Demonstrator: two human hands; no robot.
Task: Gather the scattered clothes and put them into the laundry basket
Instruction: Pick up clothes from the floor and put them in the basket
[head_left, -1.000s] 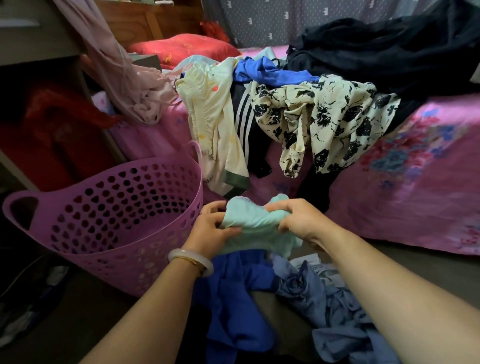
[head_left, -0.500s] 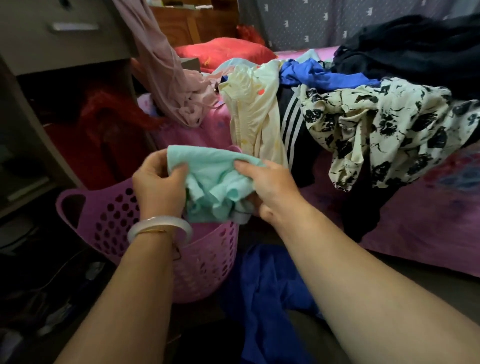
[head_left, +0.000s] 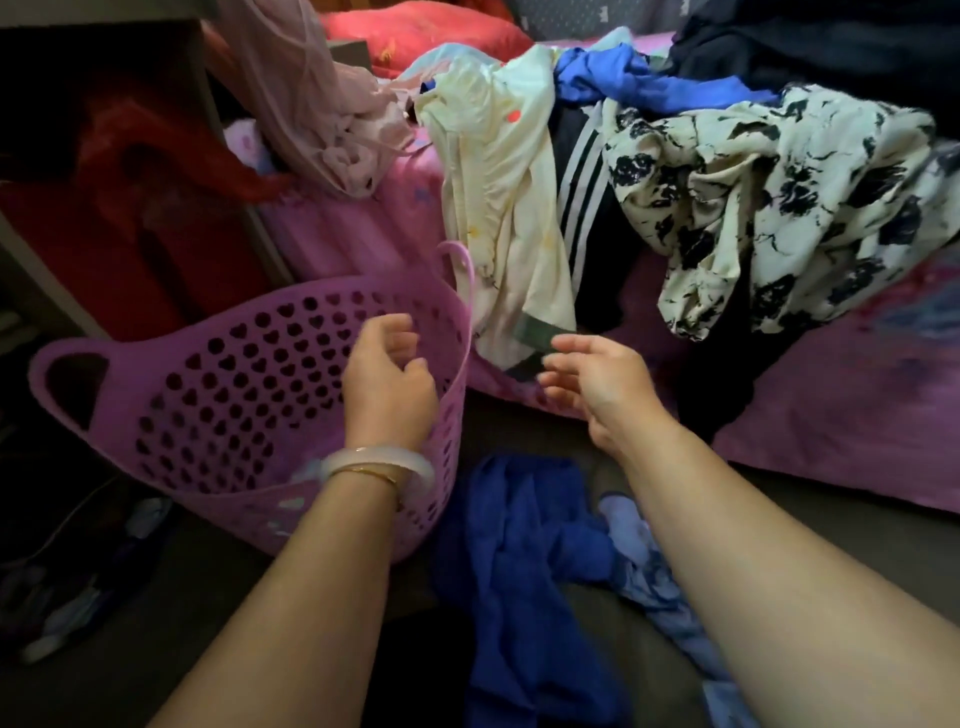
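Observation:
A pink perforated laundry basket (head_left: 171, 364) stands on the floor at the left. My left hand (head_left: 387, 382) hovers over its right rim, fingers loosely curled, holding nothing. My right hand (head_left: 592, 387) is just right of the basket, fingers relaxed and empty, near the hem of a cream garment (head_left: 504, 197) hanging off the bed. A dark blue garment (head_left: 524, 561) and a light blue one (head_left: 641, 566) lie on the floor between my arms. The mint cloth is out of sight.
The bed with a pink cover (head_left: 857, 410) carries a black-and-white floral garment (head_left: 779, 208), a striped black piece (head_left: 584, 192), a blue cloth (head_left: 639, 85) and dark clothes. A pink sheer fabric (head_left: 311, 104) hangs at the left. Red cloth (head_left: 171, 171) fills a cabinet shelf.
Both hands carried the mint cloth up from the floor pile and over the basket, then let go of it. They are now empty and apart.

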